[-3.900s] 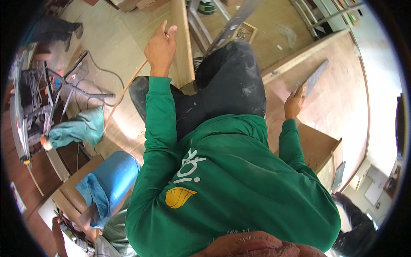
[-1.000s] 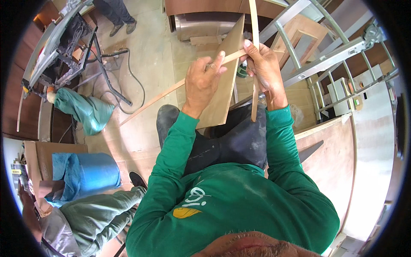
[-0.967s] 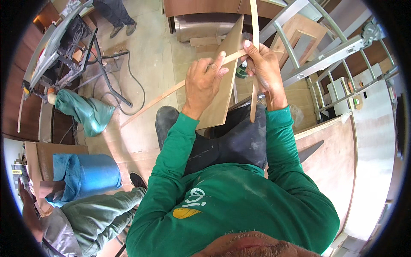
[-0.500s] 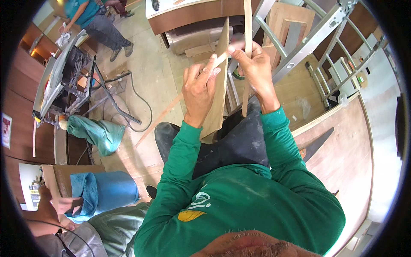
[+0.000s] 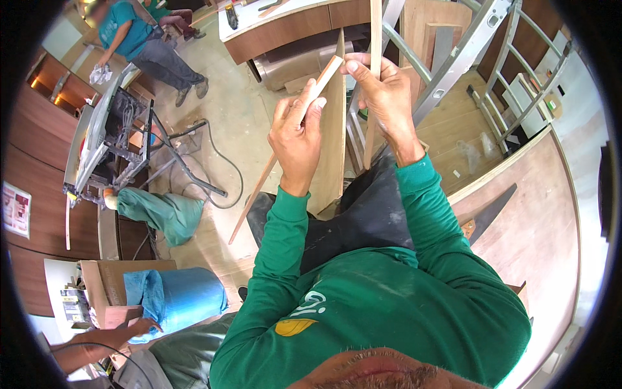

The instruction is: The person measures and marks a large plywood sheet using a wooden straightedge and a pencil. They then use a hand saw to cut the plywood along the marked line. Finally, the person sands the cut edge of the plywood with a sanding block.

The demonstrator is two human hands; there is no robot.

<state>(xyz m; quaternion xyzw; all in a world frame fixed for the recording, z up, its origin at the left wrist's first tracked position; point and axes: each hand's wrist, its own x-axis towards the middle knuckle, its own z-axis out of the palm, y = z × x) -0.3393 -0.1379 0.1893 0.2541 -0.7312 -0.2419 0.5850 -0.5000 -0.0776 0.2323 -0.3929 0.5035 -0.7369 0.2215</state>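
Note:
My left hand [image 5: 295, 139] is closed round a long, thin wooden strip [image 5: 326, 76], thumb and forefinger near its upper end. The strip slants down past my wrist toward the floor on the left. A second wooden strip [image 5: 376, 29] stands nearly upright, running through the fingers of my right hand [image 5: 389, 97]. That hand's thumb and forefinger are pinched close by the tip of the slanted strip; whether they touch it is hard to tell. Behind and between my hands, a plywood panel [image 5: 333, 146] stands on edge by my knees.
An aluminium ladder [image 5: 447, 78] leans at the right, above a pale board [image 5: 531, 214] with a handsaw [image 5: 492, 214] on it. A machine on a folding stand [image 5: 107, 142] is at the left, its cable on the floor. Another person's hand [image 5: 139, 327] is beside a blue bag [image 5: 188, 298].
The slanted strip's upper end has tipped upward, and my right fingertips have come off its face to beside its tip. The view has shifted slightly; the co-worker's hand at lower left has moved right.

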